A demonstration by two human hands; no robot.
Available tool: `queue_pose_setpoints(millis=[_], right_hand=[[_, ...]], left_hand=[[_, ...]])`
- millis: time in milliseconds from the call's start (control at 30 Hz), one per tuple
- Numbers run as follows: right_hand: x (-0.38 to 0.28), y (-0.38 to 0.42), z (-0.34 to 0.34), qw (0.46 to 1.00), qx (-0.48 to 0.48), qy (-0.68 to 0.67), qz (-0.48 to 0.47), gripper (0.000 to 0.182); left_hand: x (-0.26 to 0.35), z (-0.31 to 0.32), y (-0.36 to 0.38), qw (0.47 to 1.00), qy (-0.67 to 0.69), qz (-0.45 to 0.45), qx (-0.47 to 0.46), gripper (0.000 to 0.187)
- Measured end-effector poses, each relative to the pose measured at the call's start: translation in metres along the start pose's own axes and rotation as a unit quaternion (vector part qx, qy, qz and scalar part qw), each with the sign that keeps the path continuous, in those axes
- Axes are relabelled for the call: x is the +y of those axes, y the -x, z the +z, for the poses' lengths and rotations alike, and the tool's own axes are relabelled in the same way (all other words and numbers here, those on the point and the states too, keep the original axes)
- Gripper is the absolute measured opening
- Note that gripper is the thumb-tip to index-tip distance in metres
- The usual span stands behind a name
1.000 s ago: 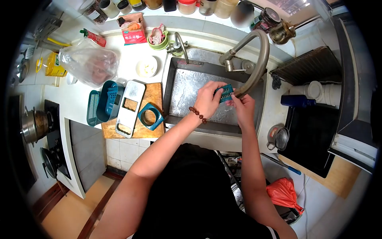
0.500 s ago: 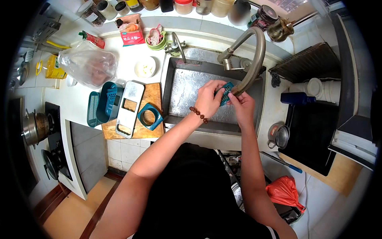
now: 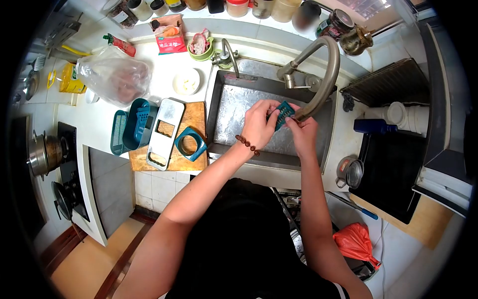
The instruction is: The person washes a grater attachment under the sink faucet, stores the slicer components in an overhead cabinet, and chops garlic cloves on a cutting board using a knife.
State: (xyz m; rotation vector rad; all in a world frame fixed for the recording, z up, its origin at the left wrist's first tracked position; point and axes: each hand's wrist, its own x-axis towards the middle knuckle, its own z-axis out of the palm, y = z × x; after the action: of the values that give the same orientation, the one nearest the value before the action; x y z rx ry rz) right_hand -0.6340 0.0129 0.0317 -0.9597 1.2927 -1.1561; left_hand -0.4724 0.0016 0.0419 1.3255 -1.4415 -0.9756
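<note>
Over the metal sink (image 3: 226,112), my left hand (image 3: 260,122) grips a small teal grater plate (image 3: 284,113) by its left side. My right hand (image 3: 302,135) pinches the plate's right edge, just below the spout of the curved faucet (image 3: 328,74). Whether water is running I cannot make out. A teal square frame (image 3: 200,150) and a white slicer board (image 3: 174,112) with two openings lie on the wooden cutting board (image 3: 195,117) left of the sink. Beside them stands a teal container (image 3: 130,142) with a blue-teal perforated insert (image 3: 142,117).
A white bowl (image 3: 186,81) with pale pieces sits behind the board, near a clear plastic bag (image 3: 112,77). A smaller tap (image 3: 229,57) stands at the sink's back left. To the right are a metal cup (image 3: 350,172) and a dark blue bottle (image 3: 373,125).
The view has shifted slightly. Both hands stay at the faucet, and the grater plate is turned so that more of its toothed face shows.
</note>
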Motion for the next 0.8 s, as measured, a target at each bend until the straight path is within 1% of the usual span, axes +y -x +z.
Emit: queue_pose_setpoints(millis=[133,300,400,533,600,700,800], right_hand=[[-0.003,-0.001,0.004,1.000,-0.003,-0.014,0.004,0.039],[-0.002,-0.002,0.005,0.999,0.016,-0.038,-0.001,0.036],[0.005,-0.002,-0.001,0.999,0.031,-0.014,-0.004,0.035],[0.010,-0.004,-0.008,0.999,0.019,-0.025,-0.012,0.036],[0.010,-0.004,-0.010,0.999,0.011,-0.036,-0.022,0.036],[0.003,-0.003,-0.008,0.999,0.021,-0.032,-0.008,0.036],[0.007,-0.005,-0.010,0.999,0.021,-0.040,-0.018,0.036]], left_hand=[[0.001,-0.002,-0.001,1.000,0.006,0.023,0.010,0.016],[0.011,-0.002,-0.002,0.999,0.005,0.048,0.011,0.016],[0.013,-0.001,-0.003,0.999,0.001,0.040,0.005,0.016],[0.013,0.002,-0.003,0.999,-0.004,0.045,0.004,0.015],[0.014,0.003,-0.003,1.000,0.002,0.030,-0.001,0.016],[0.015,0.004,-0.004,0.999,0.008,0.033,0.004,0.015],[0.018,0.004,-0.005,0.999,-0.002,0.043,0.003,0.014]])
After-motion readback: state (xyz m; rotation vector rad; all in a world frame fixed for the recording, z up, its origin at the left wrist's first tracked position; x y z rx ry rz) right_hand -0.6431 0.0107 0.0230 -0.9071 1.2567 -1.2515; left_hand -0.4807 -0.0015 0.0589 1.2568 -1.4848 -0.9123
